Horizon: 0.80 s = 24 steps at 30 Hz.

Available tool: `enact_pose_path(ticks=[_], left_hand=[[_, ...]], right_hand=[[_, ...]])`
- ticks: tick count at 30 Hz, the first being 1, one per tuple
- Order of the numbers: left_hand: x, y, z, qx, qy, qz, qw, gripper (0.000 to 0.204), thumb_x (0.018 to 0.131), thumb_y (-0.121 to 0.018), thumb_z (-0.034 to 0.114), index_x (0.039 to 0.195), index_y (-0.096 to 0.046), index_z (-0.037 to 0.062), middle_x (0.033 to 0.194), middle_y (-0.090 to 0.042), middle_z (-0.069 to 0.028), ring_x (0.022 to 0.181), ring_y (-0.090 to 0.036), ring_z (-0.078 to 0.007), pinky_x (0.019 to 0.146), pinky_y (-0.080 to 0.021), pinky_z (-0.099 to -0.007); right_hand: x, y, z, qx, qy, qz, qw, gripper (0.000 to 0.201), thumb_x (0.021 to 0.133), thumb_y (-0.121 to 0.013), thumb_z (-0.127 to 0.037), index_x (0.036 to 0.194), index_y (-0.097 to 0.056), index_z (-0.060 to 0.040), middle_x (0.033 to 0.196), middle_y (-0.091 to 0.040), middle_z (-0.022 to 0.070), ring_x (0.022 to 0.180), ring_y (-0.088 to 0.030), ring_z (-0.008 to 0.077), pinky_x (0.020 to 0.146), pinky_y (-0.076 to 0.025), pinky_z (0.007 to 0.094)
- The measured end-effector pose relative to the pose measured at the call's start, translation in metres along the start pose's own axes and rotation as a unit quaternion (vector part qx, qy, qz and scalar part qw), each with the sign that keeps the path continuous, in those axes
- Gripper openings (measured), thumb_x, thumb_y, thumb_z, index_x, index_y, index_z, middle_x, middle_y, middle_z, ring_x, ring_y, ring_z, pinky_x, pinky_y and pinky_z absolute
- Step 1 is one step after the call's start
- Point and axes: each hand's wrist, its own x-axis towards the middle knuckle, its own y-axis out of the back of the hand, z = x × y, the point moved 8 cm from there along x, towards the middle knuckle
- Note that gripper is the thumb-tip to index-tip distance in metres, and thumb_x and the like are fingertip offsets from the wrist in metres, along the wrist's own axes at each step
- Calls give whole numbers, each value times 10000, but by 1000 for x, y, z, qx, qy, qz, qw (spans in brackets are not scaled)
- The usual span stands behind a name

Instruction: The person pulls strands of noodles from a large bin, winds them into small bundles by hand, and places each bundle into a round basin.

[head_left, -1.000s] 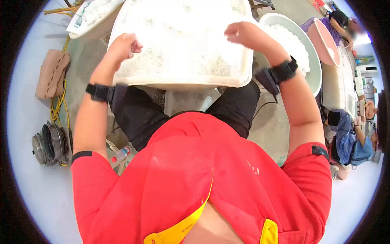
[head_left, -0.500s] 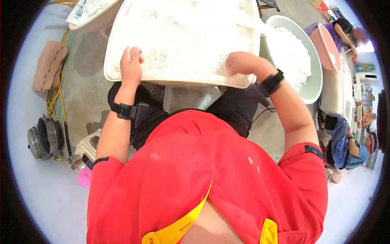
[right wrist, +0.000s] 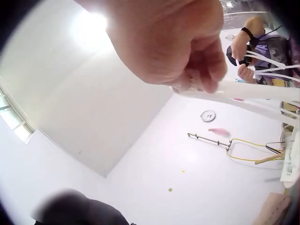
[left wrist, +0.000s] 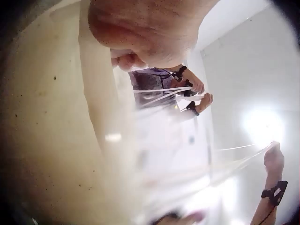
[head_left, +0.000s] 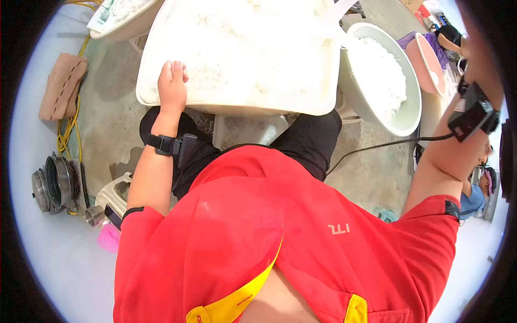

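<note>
My left hand (head_left: pixel 173 86) is held with curled fingers over the near left part of a large white tray (head_left: pixel 237 107); in the left wrist view, the left hand (left wrist: pixel 150 28) shows nothing visible in its grip. Raised far out to the right, my right hand (head_left: pixel 480 59) is blurred at the head view's edge. The right wrist view shows the right hand (right wrist: pixel 173 47) pinching long white strands (right wrist: pixel 253 91) that stretch away to the right. Thin pale strands also run from the raised right hand (left wrist: pixel 274 159) in the left wrist view.
A green basin (head_left: pixel 412 116) of white strands stands right of the tray, with a pink basin (head_left: pixel 423 59) beyond. Another basin (head_left: pixel 129 27) is at upper left. A person (right wrist: pixel 276 49) opposite holds white strands. A cable (head_left: pixel 388 144) trails from my right wrist.
My right hand has swung from above the tray up and out to the right. My left hand came down and inward, then stayed nearly still. A white band now rises at the tray's far right.
</note>
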Motion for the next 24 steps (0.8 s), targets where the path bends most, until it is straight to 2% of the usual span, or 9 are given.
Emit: enact_pose_path(ticks=[4, 7, 9, 11, 13, 16, 19, 24], left_hand=[[-1, 0, 0, 1, -4, -4, 1000, 245, 951, -399, 181, 774, -453, 20, 673, -458, -17, 597, -418, -95, 574, -388, -240], [1, 2, -1, 17, -6, -2, 1000, 249, 949, -403, 191, 776, -456, 20, 669, -461, -17, 596, -421, -96, 573, -386, -242], [0, 2, 0, 27, -9, 1, 1000, 255, 949, -404, 200, 777, -460, 20, 666, -464, -18, 595, -423, -98, 573, -387, -243], [-1, 3, 5, 36, -16, 5, 999, 263, 949, -403, 209, 777, -464, 20, 661, -465, -18, 593, -426, -99, 574, -388, -244], [-2, 2, 7, 50, -13, 12, 999, 268, 951, -400, 214, 779, -467, 19, 663, -467, -19, 593, -428, -100, 576, -390, -244], [-3, 2, 6, 42, 1, 3, 999, 278, 955, -395, 249, 798, -476, 34, 696, -461, -8, 621, -414, -98, 614, -382, -243], [-3, 1, 3, 39, 9, -4, 999, 289, 958, -394, 278, 810, -478, 44, 712, -451, 1, 637, -402, -95, 631, -374, -242], [0, 3, -3, -4, -1, -2, 1000, 273, 955, -396, 224, 786, -473, 24, 680, -471, -12, 609, -430, -93, 588, -395, -245]], right_hand=[[-9, -37, 42, -6, -50, 28, 998, 70, 865, -541, -133, 856, -555, -64, 730, -580, 16, 641, -545, 117, 613, -463, 243], [-39, -97, 82, -70, -74, -12, 995, 67, 865, -547, -124, 838, -539, -63, 703, -572, 21, 629, -550, 128, 628, -474, 251], [-75, -144, 81, -150, 24, -54, 987, 104, 809, -562, -134, 877, -616, -77, 868, -588, 110, 860, -563, 274, 792, -450, 364], [-121, -185, 85, -185, -13, -122, 975, 113, 795, -627, -150, 835, -616, -44, 1025, -585, 109, 940, -565, 258, 799, -456, 366], [-165, -211, 91, -197, 24, -134, 971, 61, 776, -582, -120, 808, -600, -72, 1038, -554, 137, 961, -525, 322, 805, -448, 405], [-195, -218, 86, -194, 4, -112, 975, 149, 709, -657, -141, 833, -608, -73, 1115, -517, 157, 1028, -490, 356, 866, -422, 413], [-205, -214, 84, -186, -12, -109, 976, 187, 671, -699, -135, 837, -630, -80, 1148, -504, 150, 1044, -484, 351, 890, -408, 402], [-210, -206, 85, -132, 10, -85, 988, 184, 640, -732, -139, 801, -660, -86, 1124, -539, 125, 1028, -499, 331, 853, -426, 401]])
